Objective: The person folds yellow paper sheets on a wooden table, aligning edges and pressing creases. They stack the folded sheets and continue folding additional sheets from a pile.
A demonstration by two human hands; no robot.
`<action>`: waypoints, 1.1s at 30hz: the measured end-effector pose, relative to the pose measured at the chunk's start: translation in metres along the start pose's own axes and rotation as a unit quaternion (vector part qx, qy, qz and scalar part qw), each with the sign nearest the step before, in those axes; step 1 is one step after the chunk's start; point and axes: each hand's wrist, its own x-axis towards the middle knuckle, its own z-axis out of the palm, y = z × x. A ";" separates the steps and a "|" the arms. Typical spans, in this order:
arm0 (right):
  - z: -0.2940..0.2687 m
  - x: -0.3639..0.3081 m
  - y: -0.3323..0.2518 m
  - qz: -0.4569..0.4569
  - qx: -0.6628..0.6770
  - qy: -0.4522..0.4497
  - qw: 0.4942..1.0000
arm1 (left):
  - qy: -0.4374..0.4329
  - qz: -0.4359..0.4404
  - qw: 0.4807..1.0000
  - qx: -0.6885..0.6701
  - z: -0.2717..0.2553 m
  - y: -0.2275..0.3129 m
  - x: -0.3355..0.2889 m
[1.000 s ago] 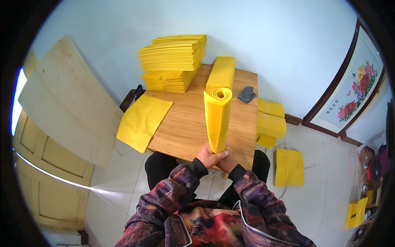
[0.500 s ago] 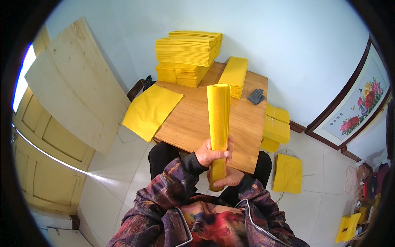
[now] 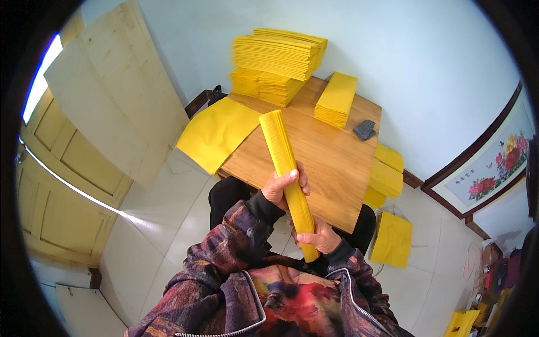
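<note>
While the roll [image 3: 301,211] slants, 2 grips [image 3: 277,189] [image 3: 324,237] encircle it.

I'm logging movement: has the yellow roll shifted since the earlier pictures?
Yes. Against the wooden table, the upper end of the yellow roll has swung left, toward the flat yellow sheet.

It looks like a room in a home where people also work. At 9 o'clock is a yellow house door [image 3: 62,168], at 3 o'clock a framed flower picture [image 3: 494,163]. A big yellow pile [image 3: 275,59] sits on the wooden bench [image 3: 331,168] at 12 o'clock.
</note>
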 end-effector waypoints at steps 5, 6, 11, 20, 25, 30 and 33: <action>0.007 0.002 0.003 0.071 0.188 -0.149 0.968 | -0.157 0.009 0.984 -0.080 -0.015 0.014 -0.005; 0.007 0.004 0.003 0.070 0.173 -0.136 0.973 | -0.116 0.010 0.991 -0.067 -0.016 0.014 -0.006; 0.006 0.017 0.009 -0.186 -0.363 0.154 0.900 | 0.186 0.053 0.974 0.117 -0.014 0.013 0.000; 0.001 0.001 0.006 0.133 0.131 -0.139 0.973 | -0.056 0.026 0.996 -0.064 -0.021 0.016 -0.007; 0.004 0.011 0.010 -0.109 -0.375 0.085 0.917 | 0.125 0.060 0.990 0.034 -0.020 0.009 -0.005; 0.002 0.005 0.005 0.022 -0.323 0.122 0.938 | 0.194 0.048 0.978 0.056 -0.017 0.004 -0.001; -0.007 -0.003 0.000 0.165 0.043 -0.079 0.982 | 0.070 0.037 0.996 -0.030 -0.021 0.006 -0.004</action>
